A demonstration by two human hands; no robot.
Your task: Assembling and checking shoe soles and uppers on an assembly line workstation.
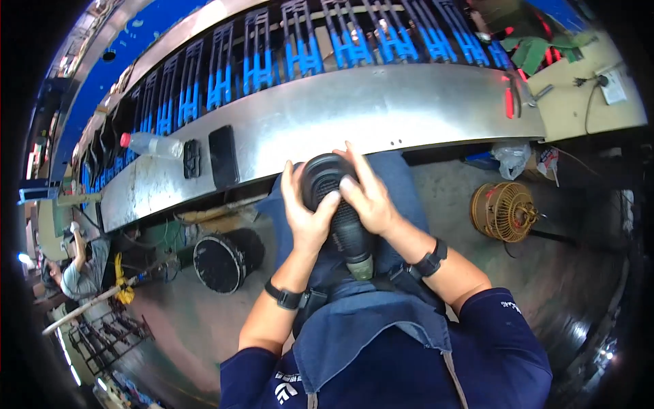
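Observation:
Over my lap, both hands grip a black shoe (346,228); its broad rounded end points toward the bench and a dull green piece shows at its narrow near end. My left hand (305,211) wraps its left side, the thumb lying on the textured middle. On the right side, my right hand (370,198) holds it with its thumb pressed near the other one. Fingertips curl past the far rim, and the underside is hidden. A blue apron (402,184) covers my legs beneath the shoe.
Ahead runs a metal bench (409,102) with a row of blue-and-black racks (300,58) behind it. On it lie a bottle (153,145), a black phone-like slab (223,157) and a red-handled tool (509,102). A black bucket (219,264) and a caged fan (504,212) flank me. Far left, another person (82,273) works.

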